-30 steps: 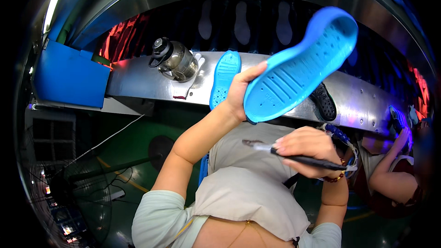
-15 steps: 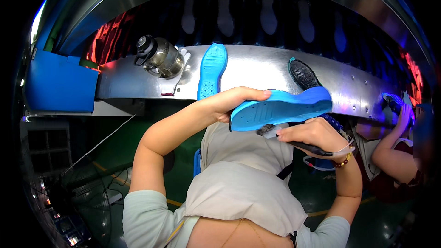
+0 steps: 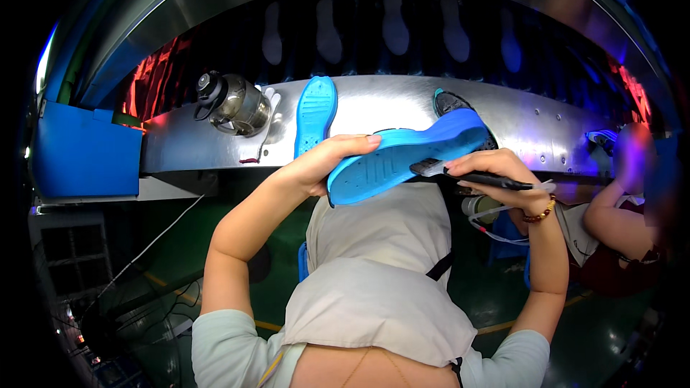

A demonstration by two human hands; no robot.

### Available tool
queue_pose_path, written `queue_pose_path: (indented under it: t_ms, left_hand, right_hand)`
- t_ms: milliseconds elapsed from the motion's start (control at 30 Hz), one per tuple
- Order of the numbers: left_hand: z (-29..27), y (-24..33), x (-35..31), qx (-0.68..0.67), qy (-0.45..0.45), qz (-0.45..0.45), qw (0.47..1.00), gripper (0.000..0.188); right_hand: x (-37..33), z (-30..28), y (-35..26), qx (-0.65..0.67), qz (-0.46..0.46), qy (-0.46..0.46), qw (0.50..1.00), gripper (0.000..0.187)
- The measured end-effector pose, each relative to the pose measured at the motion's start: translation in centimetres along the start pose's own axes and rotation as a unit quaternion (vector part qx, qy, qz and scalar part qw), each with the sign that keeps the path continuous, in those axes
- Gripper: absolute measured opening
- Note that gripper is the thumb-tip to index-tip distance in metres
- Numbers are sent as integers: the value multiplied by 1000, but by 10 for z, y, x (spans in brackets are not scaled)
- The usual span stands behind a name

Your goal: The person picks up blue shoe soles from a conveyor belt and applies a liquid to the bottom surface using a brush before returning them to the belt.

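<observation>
My left hand (image 3: 323, 162) grips the left end of a blue shoe sole (image 3: 384, 162), thumb on its upper edge. The sole is tilted up over my lap, its hollow inner face toward me. In my right hand (image 3: 507, 169) is a brush with a black handle (image 3: 496, 178). Its bristles (image 3: 425, 167) touch the lower part of the sole's inner face, or lie just in front of it; which one I cannot tell. Beyond, a second blue sole (image 3: 315, 115) lies on the metal bench (image 3: 381, 100). A black sole with a teal rim (image 3: 451, 102) is partly hidden behind the held one.
A dark-lidded clear bottle (image 3: 241, 104) stands on the bench at left, beside a white glove (image 3: 256, 145). Past the bench, several grey sole shapes (image 3: 395, 21) lie on a dark conveyor. A blue box (image 3: 86, 151) is far left. Another person's arm (image 3: 618, 208) shows at right.
My right hand has raised the brush from the sole's lower edge up to its inner face. The held sole now slants more, its right end higher. The whole view has shifted slightly.
</observation>
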State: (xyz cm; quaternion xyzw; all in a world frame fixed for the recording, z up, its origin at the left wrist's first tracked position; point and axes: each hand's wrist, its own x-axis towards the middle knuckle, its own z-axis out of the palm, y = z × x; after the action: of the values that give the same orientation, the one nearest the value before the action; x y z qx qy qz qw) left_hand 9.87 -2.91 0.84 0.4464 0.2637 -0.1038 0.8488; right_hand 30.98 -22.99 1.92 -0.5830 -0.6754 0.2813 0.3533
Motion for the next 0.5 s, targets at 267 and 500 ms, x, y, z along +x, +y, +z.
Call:
queue_pose_path:
  t_ms: [267, 500]
  left_hand:
    - [-4, -13, 13, -151, -11, 73, 986, 56]
    - [-3, -21, 25, -249, -47, 34, 967, 60]
  right_hand:
    - [7, 18, -26, 286, 152, 67, 944, 23]
    - [19, 21, 26, 230, 148, 246, 930, 18]
